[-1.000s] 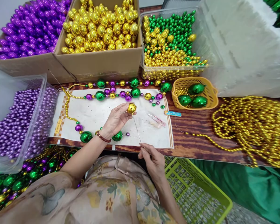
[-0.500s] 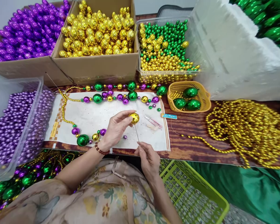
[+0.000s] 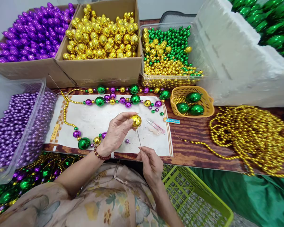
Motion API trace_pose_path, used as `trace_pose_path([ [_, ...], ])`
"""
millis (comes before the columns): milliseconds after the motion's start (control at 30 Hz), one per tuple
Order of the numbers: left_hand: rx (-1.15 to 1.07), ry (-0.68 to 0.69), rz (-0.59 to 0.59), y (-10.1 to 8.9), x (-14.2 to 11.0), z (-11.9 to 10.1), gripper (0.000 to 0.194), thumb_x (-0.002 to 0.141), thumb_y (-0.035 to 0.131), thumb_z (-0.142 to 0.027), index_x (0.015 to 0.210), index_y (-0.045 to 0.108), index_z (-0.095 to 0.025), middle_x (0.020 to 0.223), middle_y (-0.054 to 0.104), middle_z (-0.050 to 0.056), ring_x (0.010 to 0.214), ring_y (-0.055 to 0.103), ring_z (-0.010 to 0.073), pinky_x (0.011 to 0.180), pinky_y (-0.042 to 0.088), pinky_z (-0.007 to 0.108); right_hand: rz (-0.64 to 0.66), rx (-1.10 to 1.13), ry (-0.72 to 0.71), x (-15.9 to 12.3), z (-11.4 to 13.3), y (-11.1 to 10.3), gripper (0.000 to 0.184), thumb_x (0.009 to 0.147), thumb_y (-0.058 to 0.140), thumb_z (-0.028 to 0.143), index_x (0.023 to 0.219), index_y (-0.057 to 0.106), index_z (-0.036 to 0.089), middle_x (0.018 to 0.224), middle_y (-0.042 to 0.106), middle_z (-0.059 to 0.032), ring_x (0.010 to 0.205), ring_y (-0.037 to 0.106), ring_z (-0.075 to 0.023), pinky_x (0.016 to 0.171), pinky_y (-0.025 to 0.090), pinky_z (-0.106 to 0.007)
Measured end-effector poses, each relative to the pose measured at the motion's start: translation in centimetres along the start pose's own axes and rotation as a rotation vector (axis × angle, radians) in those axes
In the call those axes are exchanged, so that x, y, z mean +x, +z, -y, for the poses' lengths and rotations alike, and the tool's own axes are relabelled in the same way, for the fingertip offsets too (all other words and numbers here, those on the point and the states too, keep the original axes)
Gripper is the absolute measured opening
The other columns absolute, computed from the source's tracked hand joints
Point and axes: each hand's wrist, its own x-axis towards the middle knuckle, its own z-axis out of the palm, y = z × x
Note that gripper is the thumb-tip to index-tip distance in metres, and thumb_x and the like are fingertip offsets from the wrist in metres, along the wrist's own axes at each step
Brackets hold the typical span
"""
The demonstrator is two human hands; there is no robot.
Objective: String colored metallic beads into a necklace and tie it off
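Note:
My left hand [image 3: 115, 134] pinches a large gold bead [image 3: 135, 120] over the white cloth [image 3: 94, 121]. A thin needle [image 3: 139, 138] runs from the bead's underside down to my right hand [image 3: 151, 164], whose fingertips pinch its lower end near the table's front edge. A partly strung strand of green, purple and gold beads [image 3: 123, 100] loops across the cloth, and its near end [image 3: 85, 142] lies by my left wrist.
Cardboard boxes of purple beads [image 3: 26, 34] and gold beads [image 3: 101, 34] stand at the back, beside a clear tub of green and gold beads [image 3: 168, 53]. A yellow basket [image 3: 207, 104] holds green beads. A gold bead chain pile [image 3: 253, 135] lies right. A green crate [image 3: 194, 195] sits below the table.
My left hand and the gold bead have come slightly nearer to my right hand, so less needle shows between them. The view tilted slightly.

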Motion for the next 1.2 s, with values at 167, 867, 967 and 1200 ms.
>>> trace_pose_path([
  [167, -0.008, -0.035, -0.009, -0.2, 0.3, -0.3, 0.029, 0.077, 0.083, -0.039, 0.1, 0.076, -0.022, 0.094, 0.073, 0.005, 0.079, 0.067, 0.0127, 0.07, 0.054, 0.025, 0.013, -0.092, -0.064, 0.6, 0.2, 0.1, 0.017, 0.098, 0.052, 0.011, 0.108, 0.063, 0.019, 0.065, 0.062, 0.0042, 0.053, 0.061, -0.0089, 0.055, 0.048, -0.019],
  [867, 0.039, 0.057, -0.022, 0.3, 0.5, -1.0, 0.027, 0.077, 0.082, -0.039, 0.093, 0.072, -0.02, 0.087, 0.066, 0.002, 0.075, 0.062, 0.011, 0.071, 0.056, 0.028, 0.068, -0.188, -0.134, 1.8, 1.1, 0.3, 0.019, 0.099, 0.049, 0.016, 0.104, 0.068, 0.018, 0.074, 0.072, -0.0033, 0.058, 0.067, -0.0139, 0.061, 0.054, -0.025],
  [967, 0.074, 0.091, -0.027, 0.6, 0.4, -1.3, 0.029, 0.075, 0.083, -0.039, 0.093, 0.07, -0.02, 0.091, 0.065, 0.002, 0.077, 0.062, 0.012, 0.076, 0.058, 0.031, 0.042, -0.196, -0.099, 2.1, 1.1, 0.2, 0.019, 0.1, 0.049, 0.016, 0.104, 0.067, 0.018, 0.079, 0.074, -0.0047, 0.059, 0.067, -0.0135, 0.06, 0.054, -0.025],
  [1200, 0.141, 0.147, -0.023, 1.0, 0.1, -1.5, 0.032, 0.073, 0.084, -0.037, 0.093, 0.066, -0.022, 0.094, 0.067, 0.002, 0.079, 0.064, 0.0135, 0.074, 0.057, 0.031, 0.009, -0.131, -0.094, 1.8, 0.8, 0.2, 0.019, 0.099, 0.051, 0.016, 0.105, 0.069, 0.019, 0.079, 0.072, -0.0031, 0.056, 0.064, -0.0129, 0.057, 0.051, -0.025],
])
